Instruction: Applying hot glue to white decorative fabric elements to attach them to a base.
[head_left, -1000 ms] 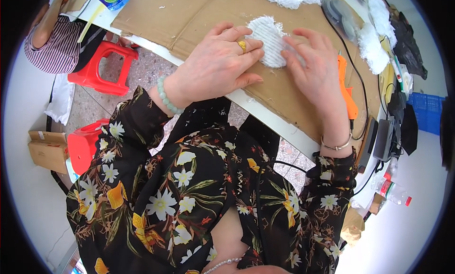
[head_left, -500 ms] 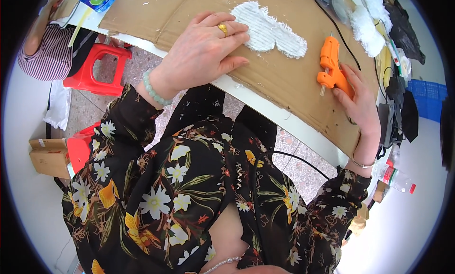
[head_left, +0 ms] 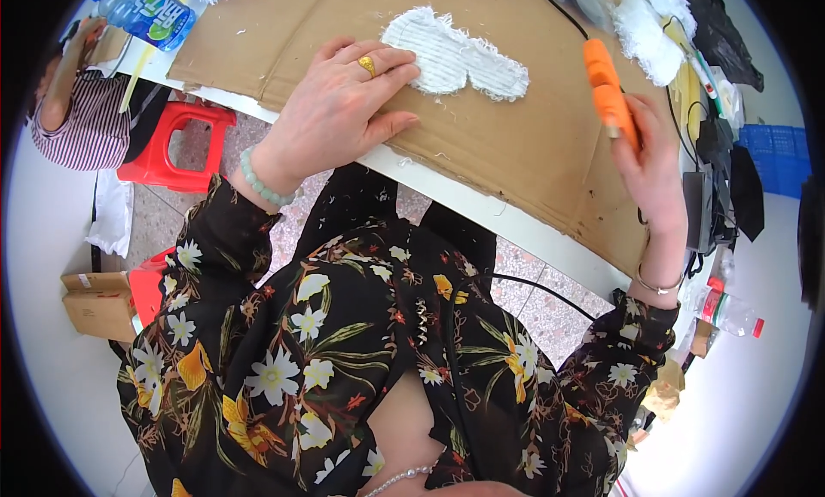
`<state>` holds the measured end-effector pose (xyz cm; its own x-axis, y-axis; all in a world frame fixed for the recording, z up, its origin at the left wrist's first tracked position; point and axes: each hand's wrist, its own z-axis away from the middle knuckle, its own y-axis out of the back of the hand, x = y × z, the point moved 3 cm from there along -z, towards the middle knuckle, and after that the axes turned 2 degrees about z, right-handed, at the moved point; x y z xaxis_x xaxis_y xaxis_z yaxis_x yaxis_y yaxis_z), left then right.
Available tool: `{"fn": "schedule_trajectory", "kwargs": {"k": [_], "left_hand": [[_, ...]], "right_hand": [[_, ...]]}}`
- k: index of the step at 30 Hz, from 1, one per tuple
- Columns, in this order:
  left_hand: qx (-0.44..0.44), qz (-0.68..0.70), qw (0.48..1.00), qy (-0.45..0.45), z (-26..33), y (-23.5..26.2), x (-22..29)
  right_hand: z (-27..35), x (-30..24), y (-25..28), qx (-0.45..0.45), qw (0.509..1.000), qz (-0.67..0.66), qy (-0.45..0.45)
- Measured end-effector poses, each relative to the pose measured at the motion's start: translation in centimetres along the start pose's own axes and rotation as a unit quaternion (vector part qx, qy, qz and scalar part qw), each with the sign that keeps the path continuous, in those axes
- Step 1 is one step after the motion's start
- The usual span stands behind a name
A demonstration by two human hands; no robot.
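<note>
From my remote feed, I take the cardboard sheet (head_left: pixel 524 153) as my landmark. Just beside its left end is a blue bottle (head_left: pixel 153 15) whose label carries large pale lettering and a green, fruit-like picture; the print is slanted and curved. Well off the sheet's right end, a clear bottle (head_left: pixel 730 314) with a red cap wears a red and green label, too small for me to read. Well off its left end, a cardboard box (head_left: pixel 96 303) bears a small mark I cannot make out.

On the sheet, toward the middle of its far half, I have the white fabric piece (head_left: pixel 447 54), ribbed and frayed at the edges. My left hand (head_left: pixel 348 93) rests at the fabric's left edge, fingers close together and slightly bent, thumb held apart; how hard they press I cannot tell. Over the sheet's right part, my right hand (head_left: pixel 650 153) grips the orange glue gun (head_left: pixel 610 93), fingers wrapped round the handle and thumb along its near side.

Half a second ago the gun lay on the sheet with its nozzle showing and my right hand only at its handle; now it is turned, seemingly lifted, and blurred. The left hand keeps its place by the fabric.
</note>
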<state>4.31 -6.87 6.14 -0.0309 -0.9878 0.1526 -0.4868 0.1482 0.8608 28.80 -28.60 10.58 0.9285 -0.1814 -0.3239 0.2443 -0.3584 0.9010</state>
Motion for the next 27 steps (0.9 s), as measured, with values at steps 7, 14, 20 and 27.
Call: {"fn": "schedule_trajectory", "kwargs": {"k": [7,14,20,27], "left_hand": [[0.022,-0.002,1.000,0.005,-0.3,0.5,0.2],[-0.004,0.028,0.997,-0.065,-3.7,-1.0,1.6],[-0.010,-0.005,0.991,-0.135,-5.8,-3.1,0.5],[-0.009,0.003,0.988,-0.151,-6.0,-3.4,0.6]], "right_hand": [[1.7,-1.9,0.3,0.004,0.877,-0.459,-0.145],[2.2,-1.9,-1.4,-0.070,0.880,-0.428,-0.193],[2.3,-2.4,-2.2,-0.060,0.893,-0.403,-0.189],[2.2,-3.0,-1.9,-0.100,0.904,-0.357,-0.212]]}}
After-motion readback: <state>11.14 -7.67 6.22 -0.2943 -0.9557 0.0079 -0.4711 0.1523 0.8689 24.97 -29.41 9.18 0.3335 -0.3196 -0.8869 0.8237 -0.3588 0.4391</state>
